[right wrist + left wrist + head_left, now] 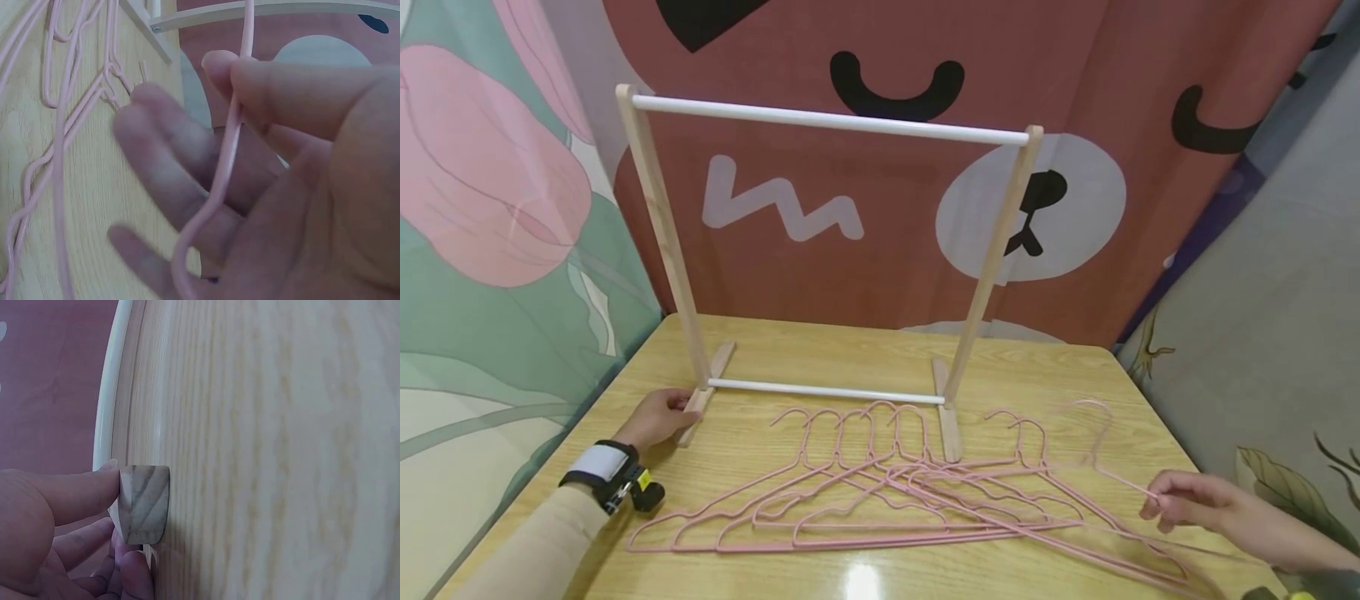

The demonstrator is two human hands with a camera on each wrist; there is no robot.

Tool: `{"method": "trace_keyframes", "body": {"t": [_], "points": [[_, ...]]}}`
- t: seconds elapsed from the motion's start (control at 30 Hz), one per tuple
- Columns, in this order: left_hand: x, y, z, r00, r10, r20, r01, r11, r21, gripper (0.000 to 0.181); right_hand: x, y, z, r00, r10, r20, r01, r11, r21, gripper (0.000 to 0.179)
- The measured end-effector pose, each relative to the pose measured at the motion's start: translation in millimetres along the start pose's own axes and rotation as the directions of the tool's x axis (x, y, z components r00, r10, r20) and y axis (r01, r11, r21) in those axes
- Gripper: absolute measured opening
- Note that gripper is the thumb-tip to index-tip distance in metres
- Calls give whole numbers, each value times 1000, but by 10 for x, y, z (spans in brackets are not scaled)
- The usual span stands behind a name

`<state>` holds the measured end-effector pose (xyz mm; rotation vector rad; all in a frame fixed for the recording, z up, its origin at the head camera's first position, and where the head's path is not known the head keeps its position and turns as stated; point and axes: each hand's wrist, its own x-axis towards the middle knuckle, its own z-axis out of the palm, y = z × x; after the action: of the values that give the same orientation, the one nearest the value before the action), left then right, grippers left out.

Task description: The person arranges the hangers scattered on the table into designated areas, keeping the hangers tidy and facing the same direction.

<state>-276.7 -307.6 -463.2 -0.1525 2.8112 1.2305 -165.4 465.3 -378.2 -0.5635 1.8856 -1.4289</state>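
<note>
My left hand [658, 417] pinches the near end of a wooden foot [694, 412] of the clothes rack. In the left wrist view its thumb and fingers lie on either side of the foot's squared end [147, 503]. At the right, my right hand [1206, 504] holds a pink hanger [1123, 481] by its shoulder, hook pointing up and away. Thumb and forefinger pinch the hanger's wire [231, 144] in the right wrist view, with the other fingers spread. Several more pink hangers [752, 548] lie overlapping on the table, between the hands, hooks toward the rack.
The rack stands upright, with a white top rod [827, 119] and a white lower rod [827, 391]. Its right foot [951, 433] reaches close to the hanger hooks. Printed curtains [775, 275] hang behind the wooden table [1037, 367] and along both sides.
</note>
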Motion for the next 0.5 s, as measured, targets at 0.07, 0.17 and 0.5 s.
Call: {"method": "trace_keyframes", "body": {"t": [0.07,0.17,0.5], "points": [[0,-5,0,1000,-1,3,1,1000,-2,50,-7,-15,8,999,32,14,-32,999,-2,28],[1,-14,0,1000,-3,7,3,1000,-7,51,-12,-42,10,993,115,17,-115,993,15,29],[32,-42,11,1000,-13,7,13,1000,-10,54,-58,-47,9,978,198,59,-204,974,101,56]]}}
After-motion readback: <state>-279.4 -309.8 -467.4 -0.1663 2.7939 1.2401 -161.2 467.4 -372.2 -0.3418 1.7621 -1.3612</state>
